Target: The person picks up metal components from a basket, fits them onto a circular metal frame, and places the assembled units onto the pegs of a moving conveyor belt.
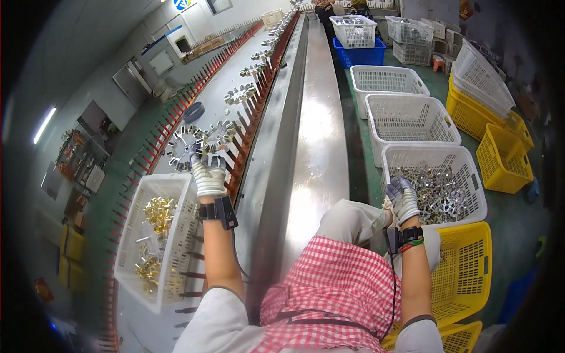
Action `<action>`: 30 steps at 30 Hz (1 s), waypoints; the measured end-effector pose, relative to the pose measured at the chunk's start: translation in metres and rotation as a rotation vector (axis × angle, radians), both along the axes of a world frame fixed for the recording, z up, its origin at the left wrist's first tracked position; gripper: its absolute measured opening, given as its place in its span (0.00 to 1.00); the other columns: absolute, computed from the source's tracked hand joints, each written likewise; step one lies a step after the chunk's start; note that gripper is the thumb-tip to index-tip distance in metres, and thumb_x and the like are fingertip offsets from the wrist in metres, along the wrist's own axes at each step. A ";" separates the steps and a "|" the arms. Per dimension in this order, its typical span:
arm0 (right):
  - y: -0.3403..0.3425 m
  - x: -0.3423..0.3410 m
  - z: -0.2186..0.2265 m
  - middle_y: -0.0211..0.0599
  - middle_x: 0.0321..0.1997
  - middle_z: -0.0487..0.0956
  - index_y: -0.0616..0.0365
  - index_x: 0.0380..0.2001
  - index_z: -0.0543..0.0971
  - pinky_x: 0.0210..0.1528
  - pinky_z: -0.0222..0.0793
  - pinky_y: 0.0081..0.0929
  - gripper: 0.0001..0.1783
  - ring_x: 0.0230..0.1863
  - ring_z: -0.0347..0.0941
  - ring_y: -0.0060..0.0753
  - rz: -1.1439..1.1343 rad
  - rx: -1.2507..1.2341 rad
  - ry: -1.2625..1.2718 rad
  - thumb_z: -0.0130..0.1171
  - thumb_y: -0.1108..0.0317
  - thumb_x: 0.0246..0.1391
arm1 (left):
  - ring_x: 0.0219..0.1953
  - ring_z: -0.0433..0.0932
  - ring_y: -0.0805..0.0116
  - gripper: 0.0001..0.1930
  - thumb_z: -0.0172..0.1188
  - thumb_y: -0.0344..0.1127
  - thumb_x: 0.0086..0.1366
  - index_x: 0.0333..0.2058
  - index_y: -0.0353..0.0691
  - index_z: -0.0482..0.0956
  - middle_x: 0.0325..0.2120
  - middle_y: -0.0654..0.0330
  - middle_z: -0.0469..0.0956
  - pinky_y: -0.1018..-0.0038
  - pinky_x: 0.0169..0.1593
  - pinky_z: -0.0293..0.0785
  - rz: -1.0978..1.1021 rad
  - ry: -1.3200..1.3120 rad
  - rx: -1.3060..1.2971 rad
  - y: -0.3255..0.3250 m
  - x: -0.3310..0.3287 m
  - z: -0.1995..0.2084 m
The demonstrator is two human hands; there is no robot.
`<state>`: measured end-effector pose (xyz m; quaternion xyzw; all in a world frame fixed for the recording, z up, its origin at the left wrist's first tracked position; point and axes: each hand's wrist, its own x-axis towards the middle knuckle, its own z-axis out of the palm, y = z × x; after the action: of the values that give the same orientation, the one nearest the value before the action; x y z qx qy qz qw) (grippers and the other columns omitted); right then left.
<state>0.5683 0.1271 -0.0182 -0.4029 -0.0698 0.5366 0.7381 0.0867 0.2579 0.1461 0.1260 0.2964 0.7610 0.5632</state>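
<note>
In the head view, a slotted metal wheel (181,146) lay toward ten o'clock on the bench (220,81), with the gloved left hand (209,176) at its near edge; whether that grip pinched it, I could not tell. Toward three o'clock, the right hand (404,201) was at the silver metal pieces (442,193) in a white crate (435,154), its grip likewise unclear. The step seemed to be gathering pieces beside the wheel; the next move probably called for a secure pinch. At eleven o'clock, a round blue emblem (182,3) was too small to read.
</note>
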 end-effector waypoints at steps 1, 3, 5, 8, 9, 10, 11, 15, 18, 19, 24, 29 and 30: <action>0.000 0.002 0.000 0.35 0.31 0.71 0.53 0.36 0.67 0.38 0.66 0.33 0.14 0.32 0.68 0.35 -0.013 -0.012 0.000 0.53 0.60 0.47 | 0.49 0.56 0.60 0.27 0.57 0.54 0.49 0.45 0.49 0.63 0.44 0.61 0.60 0.55 0.52 0.54 0.000 -0.045 0.006 0.003 0.006 0.003; -0.002 0.002 -0.001 0.35 0.32 0.71 0.53 0.36 0.67 0.38 0.66 0.33 0.14 0.32 0.68 0.35 -0.010 -0.009 0.000 0.53 0.60 0.47 | 0.42 0.63 0.59 0.18 0.54 0.50 0.54 0.37 0.45 0.69 0.36 0.60 0.67 0.53 0.48 0.61 0.033 -0.032 0.069 0.002 0.017 0.004; -0.002 0.000 0.000 0.36 0.32 0.71 0.53 0.37 0.67 0.38 0.66 0.33 0.15 0.32 0.68 0.35 0.003 -0.003 0.004 0.53 0.60 0.47 | 0.37 0.67 0.65 0.18 0.57 0.47 0.52 0.38 0.43 0.68 0.35 0.61 0.70 0.63 0.42 0.68 0.007 -0.139 0.046 0.002 0.013 0.000; 0.000 -0.003 0.003 0.36 0.32 0.71 0.52 0.38 0.67 0.38 0.66 0.34 0.16 0.32 0.68 0.35 -0.013 -0.001 -0.006 0.54 0.60 0.46 | 0.39 0.69 0.62 0.18 0.58 0.44 0.52 0.39 0.42 0.69 0.36 0.59 0.71 0.60 0.43 0.70 0.016 -0.084 0.137 -0.008 0.008 -0.002; 0.001 -0.004 0.003 0.36 0.33 0.70 0.52 0.38 0.67 0.38 0.66 0.34 0.16 0.32 0.68 0.35 -0.004 -0.017 -0.016 0.54 0.60 0.46 | 0.39 0.71 0.61 0.16 0.56 0.42 0.54 0.39 0.41 0.69 0.36 0.57 0.72 0.60 0.43 0.72 0.153 -0.142 0.100 -0.011 0.007 -0.001; 0.000 -0.003 0.004 0.36 0.33 0.70 0.52 0.38 0.67 0.38 0.66 0.35 0.17 0.32 0.68 0.35 -0.006 -0.036 -0.027 0.55 0.59 0.46 | 0.39 0.71 0.61 0.16 0.56 0.42 0.54 0.39 0.41 0.69 0.36 0.57 0.72 0.60 0.43 0.72 0.141 -0.143 0.097 -0.015 0.013 0.008; -0.003 0.002 0.004 0.36 0.33 0.70 0.52 0.38 0.67 0.38 0.66 0.35 0.17 0.32 0.68 0.35 -0.027 -0.043 -0.030 0.55 0.59 0.46 | 0.39 0.72 0.63 0.14 0.54 0.41 0.56 0.39 0.41 0.70 0.36 0.57 0.73 0.63 0.42 0.73 0.198 -0.006 0.210 -0.022 0.026 0.023; -0.006 -0.015 0.034 0.36 0.34 0.69 0.53 0.39 0.66 0.37 0.66 0.35 0.19 0.33 0.68 0.37 0.065 -0.012 -0.035 0.56 0.59 0.44 | 0.40 0.72 0.71 0.13 0.47 0.42 0.59 0.40 0.44 0.70 0.36 0.63 0.74 0.75 0.39 0.73 0.105 0.276 0.489 -0.059 0.052 0.087; -0.011 -0.019 0.043 0.39 0.35 0.69 0.56 0.41 0.66 0.38 0.68 0.36 0.23 0.34 0.69 0.38 0.183 0.046 -0.046 0.58 0.57 0.43 | 0.35 0.73 0.72 0.16 0.52 0.46 0.56 0.39 0.42 0.71 0.32 0.62 0.74 0.74 0.39 0.70 -0.234 0.330 0.415 -0.084 0.119 0.088; -0.014 -0.032 0.060 0.40 0.36 0.70 0.58 0.42 0.65 0.39 0.68 0.37 0.25 0.35 0.69 0.39 0.304 0.052 -0.013 0.58 0.56 0.43 | 0.35 0.73 0.72 0.16 0.52 0.46 0.56 0.39 0.42 0.71 0.32 0.62 0.74 0.74 0.39 0.70 -0.222 0.334 0.419 -0.092 0.133 0.079; -0.030 -0.054 0.084 0.40 0.44 0.69 0.62 0.48 0.62 0.47 0.64 0.33 0.34 0.40 0.69 0.36 0.610 0.255 -0.035 0.54 0.48 0.45 | 0.38 0.71 0.71 0.22 0.56 0.43 0.54 0.44 0.37 0.69 0.37 0.59 0.73 0.76 0.40 0.69 -0.966 0.842 0.109 -0.112 0.200 -0.007; -0.037 -0.051 0.098 0.30 0.34 0.74 0.61 0.39 0.72 0.39 0.65 0.21 0.20 0.35 0.69 0.23 0.658 0.080 -0.351 0.55 0.59 0.46 | 0.37 0.72 0.71 0.25 0.54 0.43 0.55 0.49 0.37 0.63 0.40 0.60 0.71 0.74 0.39 0.71 -1.210 0.897 -0.057 -0.120 0.243 -0.062; -0.034 -0.047 0.089 0.30 0.34 0.74 0.61 0.39 0.72 0.39 0.65 0.21 0.20 0.35 0.69 0.23 0.660 0.079 -0.350 0.55 0.59 0.46 | 0.37 0.72 0.71 0.25 0.54 0.43 0.55 0.49 0.37 0.63 0.40 0.60 0.71 0.74 0.39 0.71 -1.208 0.896 -0.059 -0.121 0.243 -0.060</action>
<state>0.5217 0.0931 0.0705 -0.4157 -0.3418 0.6654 0.5173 0.3295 0.1374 0.0860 0.5492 0.3968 0.1870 0.7113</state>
